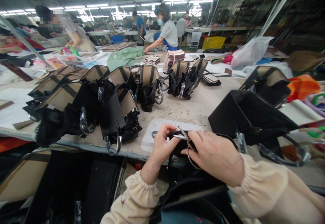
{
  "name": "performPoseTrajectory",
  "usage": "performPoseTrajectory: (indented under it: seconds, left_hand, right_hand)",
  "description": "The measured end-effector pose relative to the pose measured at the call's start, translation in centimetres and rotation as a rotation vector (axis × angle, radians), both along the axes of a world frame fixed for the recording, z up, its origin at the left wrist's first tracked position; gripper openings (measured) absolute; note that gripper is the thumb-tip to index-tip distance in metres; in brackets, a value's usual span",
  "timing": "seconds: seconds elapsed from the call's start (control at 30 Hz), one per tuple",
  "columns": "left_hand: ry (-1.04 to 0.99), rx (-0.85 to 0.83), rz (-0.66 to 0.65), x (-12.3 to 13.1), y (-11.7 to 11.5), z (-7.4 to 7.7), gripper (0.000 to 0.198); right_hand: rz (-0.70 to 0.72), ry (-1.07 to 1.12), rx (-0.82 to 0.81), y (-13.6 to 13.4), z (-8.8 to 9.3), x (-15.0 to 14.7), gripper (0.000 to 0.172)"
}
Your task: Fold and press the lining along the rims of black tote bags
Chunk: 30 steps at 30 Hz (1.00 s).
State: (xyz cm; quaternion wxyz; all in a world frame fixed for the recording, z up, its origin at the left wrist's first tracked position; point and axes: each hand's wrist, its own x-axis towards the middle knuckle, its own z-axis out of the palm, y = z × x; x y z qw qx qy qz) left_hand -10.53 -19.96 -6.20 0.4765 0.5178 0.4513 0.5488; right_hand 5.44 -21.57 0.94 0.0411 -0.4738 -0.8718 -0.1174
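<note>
My right hand (215,153) grips a pair of small metal scissors (182,133), one loop showing below the fingers and the blades pointing left. Just left of it, my left hand (162,146) is closed, thumb and fingers pinching the edge of a black handbag (195,197). The scissor blades lie by the left fingertips; whether they touch thread or cloth I cannot make out. The bag rests in my lap against the table edge, mostly dark and partly hidden by my hands and sleeves.
Several unfinished black handbags (114,112) with wrapped handles stand left on the worktable (185,108). Another black bag (231,112) stands right. More bags (68,183) lie low at left. Across the table, a co-worker (167,31) reaches towards stacked pieces (152,60).
</note>
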Motion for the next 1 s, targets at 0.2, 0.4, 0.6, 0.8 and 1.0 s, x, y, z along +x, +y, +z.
performPoseTrajectory:
  seconds: [0.2, 0.4, 0.6, 0.8, 1.0]
  left_hand:
    - [0.036, 0.004, 0.072, 0.4, -0.1, 0.1, 0.017]
    - [0.069, 0.016, 0.060, 0.6, -0.2, 0.4, 0.011]
    - [0.098, -0.001, 0.107, 0.9, 0.0, 0.3, 0.012]
    - [0.033, -0.013, 0.071, 0.6, 0.2, -0.4, 0.013]
    - [-0.018, -0.037, 0.041, 0.0, 0.9, -1.4, 0.013]
  right_hand:
    - [-0.037, -0.016, 0.026, -0.3, 0.1, 0.7, 0.031]
    - [-0.056, 0.010, 0.011, -0.2, 0.3, 0.6, 0.032]
    - [-0.080, 0.030, 0.005, -0.2, 0.4, 0.9, 0.036]
    - [-0.065, 0.012, -0.007, 0.3, 0.0, 0.7, 0.030]
    - [-0.016, 0.014, -0.016, 0.6, -0.2, 0.1, 0.028]
